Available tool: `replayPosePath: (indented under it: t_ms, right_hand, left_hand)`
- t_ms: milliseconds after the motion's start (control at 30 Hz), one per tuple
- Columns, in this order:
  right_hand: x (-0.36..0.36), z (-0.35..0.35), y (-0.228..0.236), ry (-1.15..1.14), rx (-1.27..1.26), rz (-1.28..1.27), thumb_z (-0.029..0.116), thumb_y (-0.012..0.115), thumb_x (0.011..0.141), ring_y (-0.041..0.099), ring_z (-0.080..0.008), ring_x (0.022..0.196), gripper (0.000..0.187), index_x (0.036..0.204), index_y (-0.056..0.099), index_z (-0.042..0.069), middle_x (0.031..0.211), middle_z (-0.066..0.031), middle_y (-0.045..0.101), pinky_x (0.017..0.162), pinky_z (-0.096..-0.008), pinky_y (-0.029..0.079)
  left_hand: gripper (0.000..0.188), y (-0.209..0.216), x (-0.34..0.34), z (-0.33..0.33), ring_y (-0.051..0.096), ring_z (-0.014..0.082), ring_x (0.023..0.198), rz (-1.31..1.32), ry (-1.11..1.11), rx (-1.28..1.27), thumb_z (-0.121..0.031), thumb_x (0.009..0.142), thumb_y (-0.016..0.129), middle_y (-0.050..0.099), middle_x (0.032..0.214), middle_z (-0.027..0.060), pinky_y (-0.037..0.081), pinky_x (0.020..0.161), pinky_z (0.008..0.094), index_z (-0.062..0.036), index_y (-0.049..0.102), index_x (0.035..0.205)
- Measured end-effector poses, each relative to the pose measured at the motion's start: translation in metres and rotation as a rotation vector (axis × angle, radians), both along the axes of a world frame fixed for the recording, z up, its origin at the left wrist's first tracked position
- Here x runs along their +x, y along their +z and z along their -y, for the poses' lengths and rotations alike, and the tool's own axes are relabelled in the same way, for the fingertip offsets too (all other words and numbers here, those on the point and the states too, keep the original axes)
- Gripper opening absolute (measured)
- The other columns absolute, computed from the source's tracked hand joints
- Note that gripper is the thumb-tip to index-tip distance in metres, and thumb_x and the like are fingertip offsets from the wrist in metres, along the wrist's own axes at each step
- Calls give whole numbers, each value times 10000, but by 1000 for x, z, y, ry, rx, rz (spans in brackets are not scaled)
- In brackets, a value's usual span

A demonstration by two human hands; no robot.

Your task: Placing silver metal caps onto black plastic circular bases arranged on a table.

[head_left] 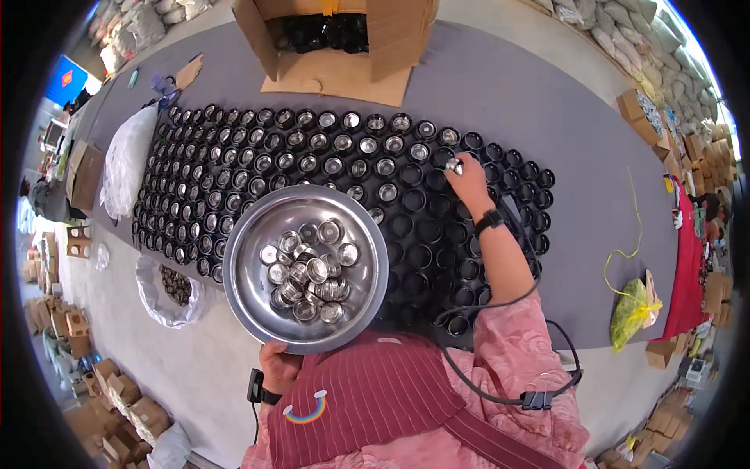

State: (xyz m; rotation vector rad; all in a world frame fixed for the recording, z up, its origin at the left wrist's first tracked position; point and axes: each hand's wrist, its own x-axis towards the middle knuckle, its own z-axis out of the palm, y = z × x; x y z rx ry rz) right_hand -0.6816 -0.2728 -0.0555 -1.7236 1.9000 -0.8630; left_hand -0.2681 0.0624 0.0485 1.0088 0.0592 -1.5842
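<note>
My left hand point(279, 367) grips the near rim of a wide stainless steel bowl point(254, 234). Inside the bowl lies a loose heap of small round silver metal cups point(316, 270). My right hand point(470, 186) reaches out over the rows of black round cups point(401, 226), with its fingers closed on one silver metal cup point(454, 166). Silver shows inside the black cups to the left and along the far rows; those around and nearer than my right hand look dark inside. The bowl hides part of the rows.
An open cardboard box point(332, 72) with black pieces stands at the table's far side. To the left are a white plastic bag point(127, 168) and, lower down, an open bag point(148, 301) of small brownish parts. A yellow-green bag point(631, 314) lies at the right edge. A cable runs along my right arm.
</note>
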Motion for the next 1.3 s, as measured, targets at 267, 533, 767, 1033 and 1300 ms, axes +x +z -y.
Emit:
replayPosePath:
  t_ms: [267, 533, 767, 1033, 1300]
  right_hand:
    - [-16, 44, -24, -38, 21, -114, 234, 777, 719, 562, -388, 1057, 548, 1197, 580, 52, 1086, -212, 584, 914, -446, 466]
    - [-60, 75, -12, -157, 43, -174, 255, 802, 711, 574, -401, 1027, 546, 1124, 571, -19, 1084, -233, 600, 889, -453, 472]
    - [-92, 90, -39, -213, -105, -223, 283, 755, 757, 621, -339, 908, 521, 1135, 587, -35, 983, -211, 637, 793, -421, 497]
    - [-93, 52, -32, -275, 183, 106, 239, 712, 721, 657, -321, 868, 526, 1127, 540, -46, 930, -202, 666, 783, -393, 503]
    - [-76, 44, -19, 29, 109, -243, 296, 770, 723, 613, -407, 1007, 504, 1076, 591, -15, 1052, -228, 645, 877, -434, 487]
  left_hand:
    - [607, 13, -15, 14, 567, 341, 1109, 87, 52, 62, -80, 635, 524, 610, 1188, 149, 426, 1016, 499, 27, 516, 1233]
    - [648, 18, -24, 23, 571, 349, 1103, 65, 77, 101, -92, 599, 528, 611, 1189, 156, 433, 1018, 495, 15, 522, 1238]
    - [621, 4, -19, 21, 580, 341, 1092, 62, 35, 130, -90, 609, 528, 617, 1178, 151, 434, 1018, 495, 15, 528, 1221]
    - [625, 11, -28, 29, 578, 338, 1099, 48, 39, 148, -80, 613, 535, 611, 1188, 157, 427, 1029, 482, 31, 519, 1228]
    - [619, 9, -30, 23, 571, 344, 1105, 63, 47, 128, -76, 619, 533, 609, 1193, 158, 423, 1031, 478, 31, 522, 1228]
